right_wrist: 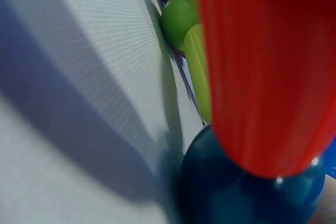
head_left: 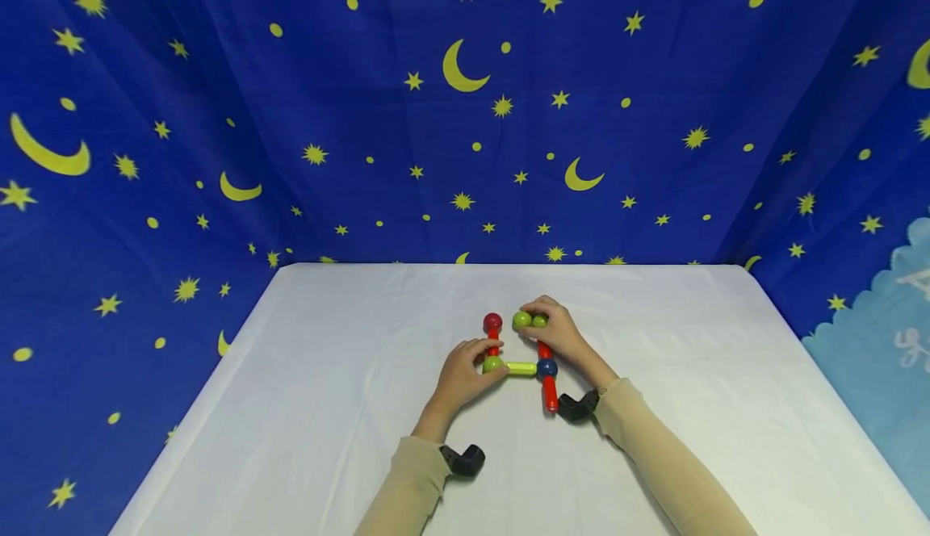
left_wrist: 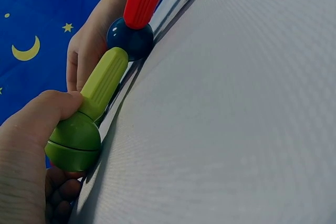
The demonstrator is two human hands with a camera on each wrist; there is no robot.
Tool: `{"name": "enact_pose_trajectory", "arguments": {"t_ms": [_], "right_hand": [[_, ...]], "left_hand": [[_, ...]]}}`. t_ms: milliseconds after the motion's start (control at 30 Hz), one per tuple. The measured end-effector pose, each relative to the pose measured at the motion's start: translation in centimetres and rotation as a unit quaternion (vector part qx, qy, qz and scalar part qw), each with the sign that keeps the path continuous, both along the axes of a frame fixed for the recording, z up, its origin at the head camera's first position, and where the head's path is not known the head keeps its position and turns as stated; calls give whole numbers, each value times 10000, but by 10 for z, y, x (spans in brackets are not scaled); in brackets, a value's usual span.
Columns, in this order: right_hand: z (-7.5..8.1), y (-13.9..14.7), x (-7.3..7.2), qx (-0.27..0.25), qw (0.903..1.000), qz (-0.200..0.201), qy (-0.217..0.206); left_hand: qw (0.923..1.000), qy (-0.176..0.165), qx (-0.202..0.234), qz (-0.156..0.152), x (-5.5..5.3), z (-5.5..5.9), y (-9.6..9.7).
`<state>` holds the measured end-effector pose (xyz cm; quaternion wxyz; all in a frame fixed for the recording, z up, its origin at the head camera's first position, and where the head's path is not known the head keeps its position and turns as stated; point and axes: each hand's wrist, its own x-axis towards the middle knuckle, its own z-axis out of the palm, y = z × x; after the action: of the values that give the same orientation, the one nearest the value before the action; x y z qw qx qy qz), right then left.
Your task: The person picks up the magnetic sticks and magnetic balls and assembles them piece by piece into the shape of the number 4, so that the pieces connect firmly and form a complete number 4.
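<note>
A toy frame of balls and rods lies on the table. My left hand [head_left: 459, 374] grips the lime green ball [left_wrist: 73, 142] at its left corner, thumb against the yellow-green rod [left_wrist: 105, 83]. From that corner a red rod [head_left: 493, 337] leads away to a red ball [head_left: 492, 323]. The yellow-green rod meets a dark blue ball [head_left: 547, 368], with a red rod [head_left: 550, 395] pointing toward me. Another red rod [head_left: 544, 350] runs from the blue ball to my right hand [head_left: 559, 330], which pinches a green ball [head_left: 540, 321]. Beside it sits a second green ball [head_left: 522, 321].
The white-covered table [head_left: 327, 374] spreads around the toy. Behind it and at the sides hangs a blue curtain [head_left: 392, 116] with yellow moons and stars. Black wrist devices [head_left: 465, 461] stick out from both sleeves, the right one close to the near red rod.
</note>
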<state>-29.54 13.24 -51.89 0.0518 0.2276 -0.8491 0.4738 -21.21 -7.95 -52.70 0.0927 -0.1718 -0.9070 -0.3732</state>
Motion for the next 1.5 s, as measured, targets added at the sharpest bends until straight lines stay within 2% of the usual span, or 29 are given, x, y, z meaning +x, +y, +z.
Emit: {"name": "enact_pose_trajectory", "arguments": {"t_ms": [367, 733, 867, 1167, 1367, 1500], "right_hand": [[5, 7, 2, -264, 9994, -207, -103], [19, 15, 9, -781, 9959, -419, -157], [19, 16, 13, -933, 9946, -446, -97], [23, 23, 32, -863, 9928, -827, -25], [24, 25, 45, -1003, 9909, -886, -140], [30, 24, 60, -965, 9907, -932, -214]], "left_hand": [[10000, 38, 39, -76, 0, 0, 4], [9998, 194, 14, -68, -3, -1, 2], [9999, 84, 86, -58, -2, 0, 1], [10000, 35, 90, -4, -2, -2, 0], [9999, 66, 128, -12, -2, -3, 0], [9999, 35, 122, -14, -1, -3, 0]]}}
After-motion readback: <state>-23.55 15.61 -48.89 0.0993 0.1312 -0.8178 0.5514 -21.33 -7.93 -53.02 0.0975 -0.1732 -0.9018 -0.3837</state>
